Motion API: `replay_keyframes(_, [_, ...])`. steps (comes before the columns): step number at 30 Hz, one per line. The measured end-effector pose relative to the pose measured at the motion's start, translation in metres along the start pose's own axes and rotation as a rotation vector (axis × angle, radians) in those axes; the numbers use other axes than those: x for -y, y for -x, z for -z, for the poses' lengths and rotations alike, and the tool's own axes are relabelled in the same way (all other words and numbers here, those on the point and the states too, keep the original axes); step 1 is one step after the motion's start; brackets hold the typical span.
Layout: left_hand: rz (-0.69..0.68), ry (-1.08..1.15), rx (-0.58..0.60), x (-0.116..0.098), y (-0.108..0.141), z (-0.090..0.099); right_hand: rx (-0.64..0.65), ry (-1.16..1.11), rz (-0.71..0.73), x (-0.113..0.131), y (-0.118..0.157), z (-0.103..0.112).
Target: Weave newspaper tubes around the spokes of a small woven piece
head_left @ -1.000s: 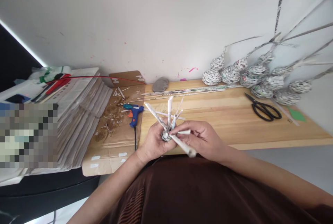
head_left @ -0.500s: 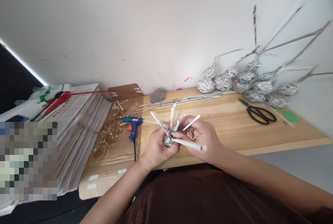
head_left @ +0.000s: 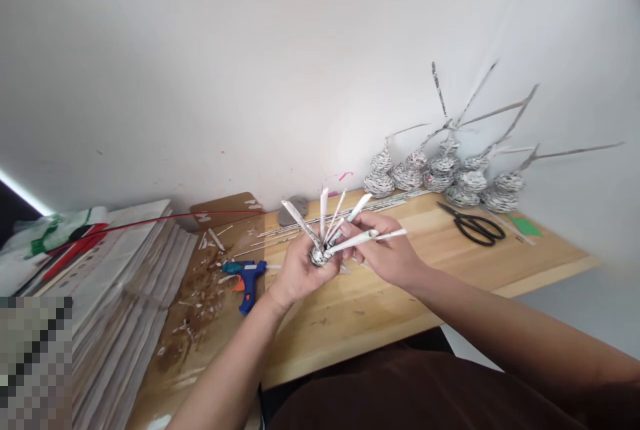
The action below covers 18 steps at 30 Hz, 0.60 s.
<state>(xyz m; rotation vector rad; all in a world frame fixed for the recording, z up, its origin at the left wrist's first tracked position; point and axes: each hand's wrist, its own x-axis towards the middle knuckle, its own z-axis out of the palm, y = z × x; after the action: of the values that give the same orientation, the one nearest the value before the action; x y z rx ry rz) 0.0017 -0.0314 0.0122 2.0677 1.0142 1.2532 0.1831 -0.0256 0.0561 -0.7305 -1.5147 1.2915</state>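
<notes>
My left hand (head_left: 296, 270) is wrapped round a small woven newspaper piece (head_left: 320, 255), holding it over the table's front part. Several rolled paper tubes (head_left: 302, 222) fan upward and outward from its middle. With bent fingers, my right hand (head_left: 387, 249) grips one of the paper tubes (head_left: 354, 241) on the right side of the piece. Its fingertips are partly hidden behind the tubes. A blue glue gun (head_left: 250, 283) lies to the left of my left hand.
Several gourd-shaped woven paper pieces (head_left: 380, 177) stand along the wall at the right. Black-handled scissors (head_left: 475, 227) lie before them. Long thin paper sticks (head_left: 395, 201) and a grey stone (head_left: 291, 211) rest at the back. Stacked newspapers (head_left: 135, 283) and scrap-strewn cardboard (head_left: 200, 290) fill the left.
The camera view has shifted, so the background sits lower. The tubes have changed their angles: one now leans up and right above my right hand. Both hands keep hold of the woven piece.
</notes>
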Motion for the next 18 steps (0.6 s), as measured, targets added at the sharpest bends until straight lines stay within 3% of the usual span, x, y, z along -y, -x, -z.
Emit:
replay_keyframes(4, [-0.057, 0.133, 0.009, 0.007, -0.006, 0.002, -0.008, -0.203, -0.175, 0.005, -0.009, -0.003])
replay_keyframes(8, [0.010, 0.133, -0.071, 0.015, -0.006, 0.005, 0.048, -0.235, -0.172, -0.001, -0.008, -0.007])
replay_keyframes(11, [0.057, 0.098, -0.070, 0.019, -0.003, 0.009, 0.124, 0.032, 0.006, -0.007, -0.003, -0.010])
replay_keyframes(14, [0.077, 0.083, -0.085, 0.022, 0.000, 0.011, 0.053, 0.407, 0.275, -0.013, 0.001, -0.012])
replay_keyframes(18, [0.160, 0.093, -0.181, 0.025, 0.002, 0.011, 0.034, 0.701, 0.281, -0.025, 0.001, -0.010])
